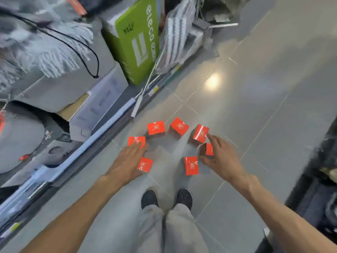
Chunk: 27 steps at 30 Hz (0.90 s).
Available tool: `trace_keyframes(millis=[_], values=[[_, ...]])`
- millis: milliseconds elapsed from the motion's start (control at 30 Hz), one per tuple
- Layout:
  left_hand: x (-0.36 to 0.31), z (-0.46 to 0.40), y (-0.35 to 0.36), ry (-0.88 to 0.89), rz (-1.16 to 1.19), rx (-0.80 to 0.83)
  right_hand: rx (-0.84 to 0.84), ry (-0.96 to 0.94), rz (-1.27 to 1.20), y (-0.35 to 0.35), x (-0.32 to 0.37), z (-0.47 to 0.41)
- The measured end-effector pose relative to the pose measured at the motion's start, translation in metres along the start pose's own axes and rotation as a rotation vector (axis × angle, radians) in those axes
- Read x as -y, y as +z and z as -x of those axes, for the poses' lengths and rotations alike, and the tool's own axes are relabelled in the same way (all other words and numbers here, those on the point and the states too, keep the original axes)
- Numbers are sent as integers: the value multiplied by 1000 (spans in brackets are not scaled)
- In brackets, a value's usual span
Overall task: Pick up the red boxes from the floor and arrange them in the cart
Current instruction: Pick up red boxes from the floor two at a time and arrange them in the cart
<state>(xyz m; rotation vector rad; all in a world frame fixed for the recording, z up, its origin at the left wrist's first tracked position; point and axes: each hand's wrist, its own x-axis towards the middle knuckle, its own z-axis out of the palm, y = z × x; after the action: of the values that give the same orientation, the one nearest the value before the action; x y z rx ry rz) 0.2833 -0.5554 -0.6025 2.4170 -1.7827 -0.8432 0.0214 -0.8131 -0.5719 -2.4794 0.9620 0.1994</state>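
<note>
Grey tiled floor (255, 88) carries seven small red cardboard boxes (156, 127) in a ring. Left hand (125, 161), fingers straight, covers two; right hand (219, 157), fingers spread, reaches over another, gripping none.

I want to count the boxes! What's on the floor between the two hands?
In the head view, one red box lies between the left hand and the right hand; the rest is bare grey floor.

Red boxes (156, 128) (white print), grey floor (255, 106), green carton (137, 39).
</note>
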Motion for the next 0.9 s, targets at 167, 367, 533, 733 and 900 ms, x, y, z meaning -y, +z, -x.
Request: trace_keyframes(millis=[167, 367, 533, 733, 900], values=[[50, -54, 120, 19, 11, 80, 36, 45, -40, 132, -51, -29], [104, -104, 243, 43, -49, 122, 42, 152, -45, 262, -101, -56], [132, -130, 308, 41, -157, 122, 58, 249, -62, 340, -133, -69], [150, -144, 343, 99, -322, 111, 27, 341, -143, 395, -144, -69], [152, -145, 349, 84, -356, 119, -48, 376, -218, 411, -141, -67]])
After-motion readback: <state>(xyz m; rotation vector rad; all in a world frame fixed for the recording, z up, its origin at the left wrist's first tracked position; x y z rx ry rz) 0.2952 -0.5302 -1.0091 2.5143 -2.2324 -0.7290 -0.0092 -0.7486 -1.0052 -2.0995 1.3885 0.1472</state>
